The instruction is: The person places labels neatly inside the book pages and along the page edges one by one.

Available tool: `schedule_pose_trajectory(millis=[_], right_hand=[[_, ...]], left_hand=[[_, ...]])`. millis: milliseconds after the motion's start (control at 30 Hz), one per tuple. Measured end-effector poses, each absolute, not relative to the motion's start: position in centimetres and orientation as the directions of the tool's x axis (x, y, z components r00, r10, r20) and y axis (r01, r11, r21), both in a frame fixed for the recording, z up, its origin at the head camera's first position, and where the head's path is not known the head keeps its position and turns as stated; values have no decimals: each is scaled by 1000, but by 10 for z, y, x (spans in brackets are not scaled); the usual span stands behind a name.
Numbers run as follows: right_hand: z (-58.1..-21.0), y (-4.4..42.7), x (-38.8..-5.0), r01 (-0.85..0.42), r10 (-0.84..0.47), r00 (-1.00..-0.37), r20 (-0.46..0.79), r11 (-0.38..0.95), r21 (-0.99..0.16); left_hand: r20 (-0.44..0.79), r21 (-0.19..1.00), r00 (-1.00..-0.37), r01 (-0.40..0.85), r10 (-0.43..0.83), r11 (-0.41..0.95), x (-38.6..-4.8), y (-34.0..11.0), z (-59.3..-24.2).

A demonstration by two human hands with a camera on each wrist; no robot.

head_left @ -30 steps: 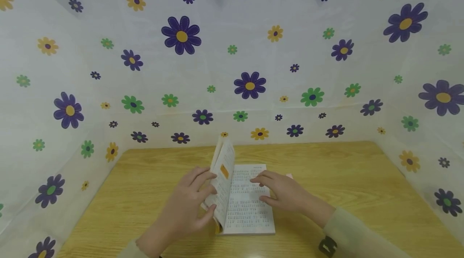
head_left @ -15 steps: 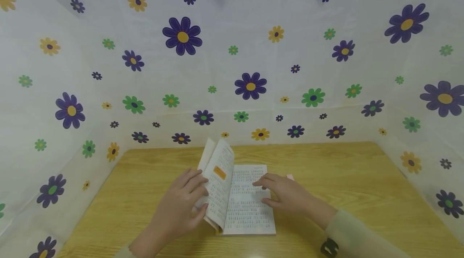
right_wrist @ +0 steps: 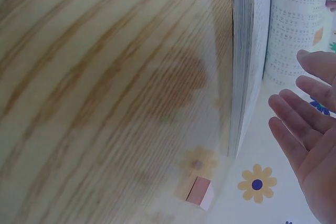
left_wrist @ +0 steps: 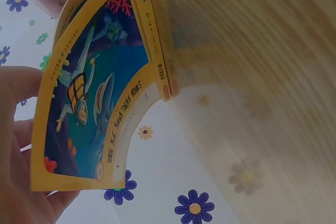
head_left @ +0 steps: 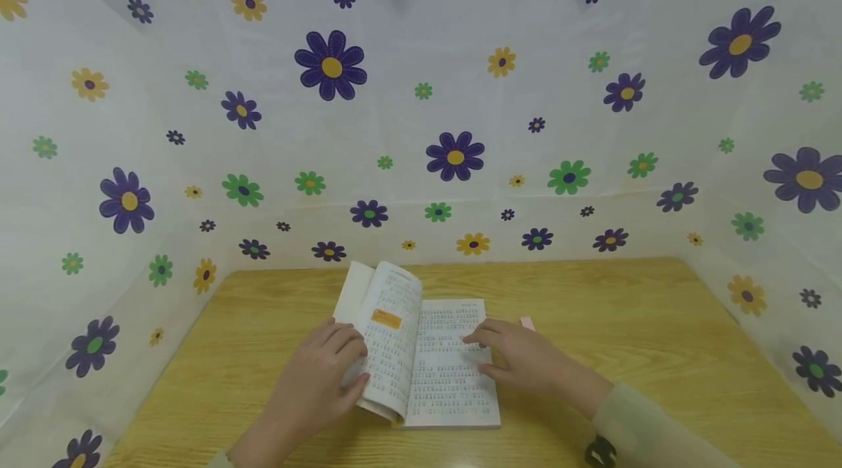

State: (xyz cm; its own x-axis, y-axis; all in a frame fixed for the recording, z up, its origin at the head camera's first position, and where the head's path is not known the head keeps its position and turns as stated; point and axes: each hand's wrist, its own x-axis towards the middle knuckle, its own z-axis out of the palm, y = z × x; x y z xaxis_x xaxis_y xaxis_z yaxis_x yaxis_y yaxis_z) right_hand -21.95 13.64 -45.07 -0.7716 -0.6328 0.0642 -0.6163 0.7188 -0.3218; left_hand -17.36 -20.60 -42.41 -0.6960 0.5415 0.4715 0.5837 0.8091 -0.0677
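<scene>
A paperback book point(head_left: 450, 391) stands open on the wooden table, its right-hand pages lying flat. My left hand point(head_left: 319, 376) grips the outer edge of the raised left part, with the thumb on the printed side. That part leans left and its page curves, showing an orange box. In the left wrist view the yellow cover point(left_wrist: 94, 93) bends outward, with a diver and a shark in an undersea picture. Above the right page's outer edge is my right hand point(head_left: 526, 358), fingers loosely spread and pinching nothing; whether the fingertips touch the paper I cannot tell.
A small pink-and-white block point(right_wrist: 199, 191) lies on the table point(head_left: 625, 322) beyond the right hand. White cloth point(head_left: 421, 183) printed with flowers walls in the back and both sides. A dark patch shows by the right sleeve point(head_left: 651, 424).
My left hand has moved left and lowered the raised part of the book, so its page and orange box face up more. The right hand has shifted slightly to the right.
</scene>
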Motion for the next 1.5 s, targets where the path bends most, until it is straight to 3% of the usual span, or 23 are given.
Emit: schedule_pose_trajectory(millis=[433, 1000, 1300, 1500], right_hand=[[-459, 139, -218, -570, -598, -801, 25, 749, -338], [-468, 140, -214, -613, -633, -772, 47, 723, -319], [-470, 141, -212, -642, -663, -747, 42, 704, -302], [-469, 142, -212, -633, -663, -748, 21, 704, -322]], left_hand=[[327, -48, -794, 527, 512, 848, -173, -214, -436], [-16, 21, -915, 403, 403, 915, -179, -211, -449], [-41, 10, -921, 386, 386, 922, -183, -211, -455], [-9, 76, -901, 431, 433, 899, -183, -211, -458]])
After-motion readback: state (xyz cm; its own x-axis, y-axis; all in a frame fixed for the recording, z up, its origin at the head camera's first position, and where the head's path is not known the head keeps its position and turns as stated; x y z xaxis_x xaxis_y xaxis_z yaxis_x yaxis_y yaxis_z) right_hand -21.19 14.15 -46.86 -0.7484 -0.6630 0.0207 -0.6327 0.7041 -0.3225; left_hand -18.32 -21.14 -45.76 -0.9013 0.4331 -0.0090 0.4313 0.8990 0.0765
